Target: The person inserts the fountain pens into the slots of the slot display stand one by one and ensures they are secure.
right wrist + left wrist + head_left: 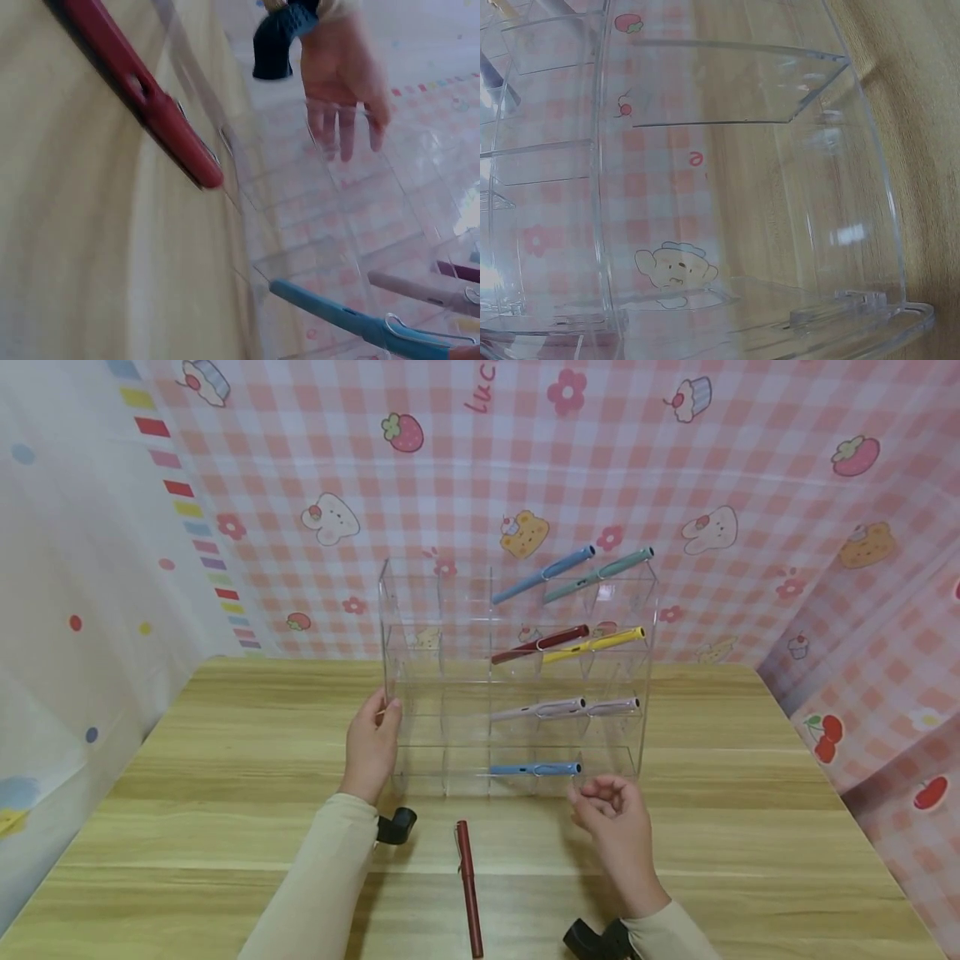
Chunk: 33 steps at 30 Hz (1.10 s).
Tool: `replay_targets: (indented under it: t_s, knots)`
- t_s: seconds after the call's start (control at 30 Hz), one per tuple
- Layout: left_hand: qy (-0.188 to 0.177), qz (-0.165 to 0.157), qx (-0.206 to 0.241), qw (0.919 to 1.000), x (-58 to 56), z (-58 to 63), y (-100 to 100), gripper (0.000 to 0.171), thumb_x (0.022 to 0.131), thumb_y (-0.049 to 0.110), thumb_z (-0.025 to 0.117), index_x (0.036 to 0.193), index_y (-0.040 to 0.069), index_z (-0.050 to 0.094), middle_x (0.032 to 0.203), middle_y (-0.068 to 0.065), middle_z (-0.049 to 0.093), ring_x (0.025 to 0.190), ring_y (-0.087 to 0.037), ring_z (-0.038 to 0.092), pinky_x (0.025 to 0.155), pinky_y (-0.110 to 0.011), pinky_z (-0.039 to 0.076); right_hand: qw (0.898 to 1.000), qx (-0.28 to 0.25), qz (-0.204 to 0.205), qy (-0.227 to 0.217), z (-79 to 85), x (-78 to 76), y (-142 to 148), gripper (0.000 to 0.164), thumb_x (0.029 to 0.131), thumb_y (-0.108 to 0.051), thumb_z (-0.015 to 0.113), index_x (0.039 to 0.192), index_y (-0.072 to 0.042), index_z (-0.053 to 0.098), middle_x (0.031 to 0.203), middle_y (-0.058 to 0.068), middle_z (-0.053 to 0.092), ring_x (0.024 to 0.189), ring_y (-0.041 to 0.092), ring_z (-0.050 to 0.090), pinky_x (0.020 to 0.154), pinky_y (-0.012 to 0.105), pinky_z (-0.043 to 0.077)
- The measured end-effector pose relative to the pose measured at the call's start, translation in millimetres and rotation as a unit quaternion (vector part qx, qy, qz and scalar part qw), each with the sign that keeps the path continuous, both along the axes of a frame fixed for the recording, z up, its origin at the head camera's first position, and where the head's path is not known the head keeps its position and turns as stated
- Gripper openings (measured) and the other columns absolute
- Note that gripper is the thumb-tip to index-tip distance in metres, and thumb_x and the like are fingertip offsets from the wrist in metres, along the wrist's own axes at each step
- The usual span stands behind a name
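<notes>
My left hand (pixel 372 745) grips the left side of a clear acrylic display rack (pixel 442 745), which stands upright on the table. In the left wrist view the rack's clear shelves and dividers (pixel 600 187) fill most of the picture. A blue pen (pixel 534 769) lies in the bottom row. My right hand (pixel 617 833) is at that pen's right end, fingers loosely bent; the end shows uncovered in the head view, while a fingertip (pixel 466 352) overlaps it in the right wrist view. A dark red pen (pixel 468 889) with a clip lies on the table before the rack.
Higher rows hold a blue pen (pixel 543 575), a green pen (pixel 600 575), a dark red pen (pixel 540 644), a yellow pen (pixel 594 645) and two pale pinkish pens (pixel 540 709). Behind the wooden table (pixel 750 827) hangs a pink checked cloth (pixel 465 485).
</notes>
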State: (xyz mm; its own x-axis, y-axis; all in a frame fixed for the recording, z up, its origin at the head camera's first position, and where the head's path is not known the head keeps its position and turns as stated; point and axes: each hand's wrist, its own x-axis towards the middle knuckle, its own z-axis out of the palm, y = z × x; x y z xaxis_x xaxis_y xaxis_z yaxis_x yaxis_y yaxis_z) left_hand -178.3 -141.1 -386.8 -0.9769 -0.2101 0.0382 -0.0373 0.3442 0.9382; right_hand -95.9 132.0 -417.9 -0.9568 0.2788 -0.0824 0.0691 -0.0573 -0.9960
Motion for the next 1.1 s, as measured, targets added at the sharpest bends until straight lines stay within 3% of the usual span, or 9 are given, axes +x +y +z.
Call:
replay_targets:
  t_s: [0.17, 0.33, 0.67, 1.1]
  knots:
    - [0.003, 0.000, -0.002, 1.0000, 0.0, -0.1, 1, 0.039, 0.104, 0.023, 0.042, 0.140, 0.010, 0.049, 0.130, -0.018, 0.055, 0.118, -0.035, 0.052, 0.093, -0.052, 0.044, 0.997, -0.009, 0.042, -0.058, -2.7, 8.7, -4, 0.035, 0.085, 0.005, 0.062, 0.115, 0.005, 0.043, 0.098, 0.008, 0.057, 0.079, 0.006, 0.060, 0.069, 0.024, 0.054]
    - [0.009, 0.000, -0.009, 0.9999, -0.8, -0.9, 1, 0.038, 0.103, 0.022, 0.043, 0.138, 0.008, 0.050, 0.130, -0.020, 0.056, 0.117, -0.035, 0.052, 0.093, -0.053, 0.044, 0.993, 0.015, 0.082, -0.079, -7.0, 11.6, -14, 0.038, 0.087, 0.000, 0.063, 0.119, 0.008, 0.044, 0.100, 0.011, 0.058, 0.082, 0.011, 0.061, 0.070, 0.029, 0.056]
    - [-0.002, -0.001, 0.001, 1.0000, 0.2, 0.2, 0, 0.040, 0.104, 0.024, 0.042, 0.140, 0.009, 0.047, 0.132, -0.018, 0.054, 0.119, -0.034, 0.050, 0.094, -0.052, 0.043, 0.976, 0.059, 0.194, -0.075, -15.5, 5.4, -43, 0.039, 0.088, -0.010, 0.065, 0.119, 0.008, 0.048, 0.093, 0.013, 0.064, 0.080, 0.025, 0.065, 0.062, 0.037, 0.054]
    - [0.011, -0.005, -0.007, 0.9999, 0.3, -0.5, -1, 0.042, 0.104, 0.023, 0.041, 0.142, 0.007, 0.045, 0.132, -0.019, 0.054, 0.119, -0.036, 0.051, 0.096, -0.054, 0.043, 0.947, 0.121, 0.287, -0.079, -19.5, -9.4, -64, 0.042, 0.091, -0.018, 0.066, 0.121, 0.007, 0.051, 0.086, 0.010, 0.065, 0.072, 0.016, 0.059, 0.056, 0.031, 0.052]
